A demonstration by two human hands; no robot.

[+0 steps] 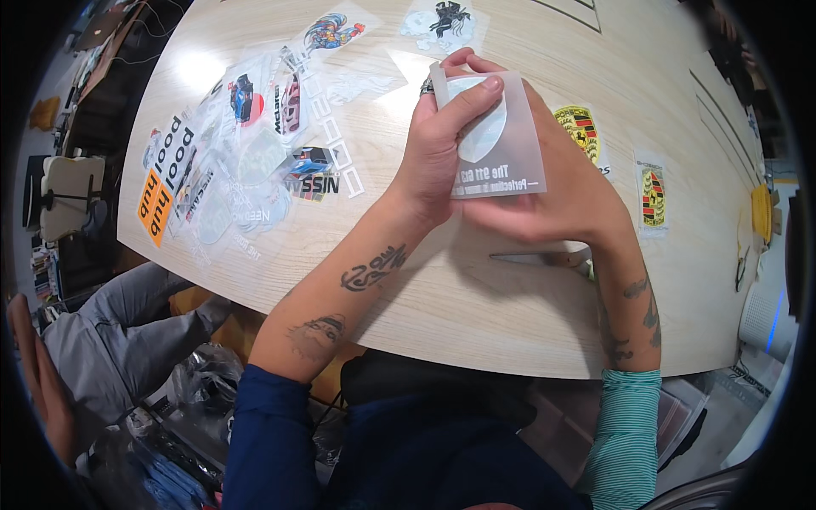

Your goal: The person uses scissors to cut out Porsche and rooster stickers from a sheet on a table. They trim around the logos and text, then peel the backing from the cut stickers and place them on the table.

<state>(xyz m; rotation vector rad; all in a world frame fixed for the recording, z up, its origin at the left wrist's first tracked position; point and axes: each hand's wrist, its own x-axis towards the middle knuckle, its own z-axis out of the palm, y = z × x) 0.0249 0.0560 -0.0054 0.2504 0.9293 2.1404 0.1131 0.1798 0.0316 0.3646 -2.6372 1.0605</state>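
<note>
My left hand (440, 137) grips a translucent square transfer sheet (526, 137), with the thumb pressed over its front. The sheet carries a pale oval decal (488, 131) and mirrored white lettering along its lower edge. Behind it, my right hand (554, 185) cups the sheet from the back and right, so some of its fingers are hidden. Below that hand a pointed metal blade (519, 257) lies on the wooden table (446, 299), its handle end partly covered by my right wrist. A Porsche crest decal (577, 134) is partly hidden by my right hand.
A pile of car decals (255, 153) spreads over the table's left side. A rooster decal (335, 30) and a black horse decal (449, 19) lie at the far side. Another Porsche crest decal (653, 197) and scissors (741, 269) are on the right. A person's grey-trousered leg (127, 325) is left.
</note>
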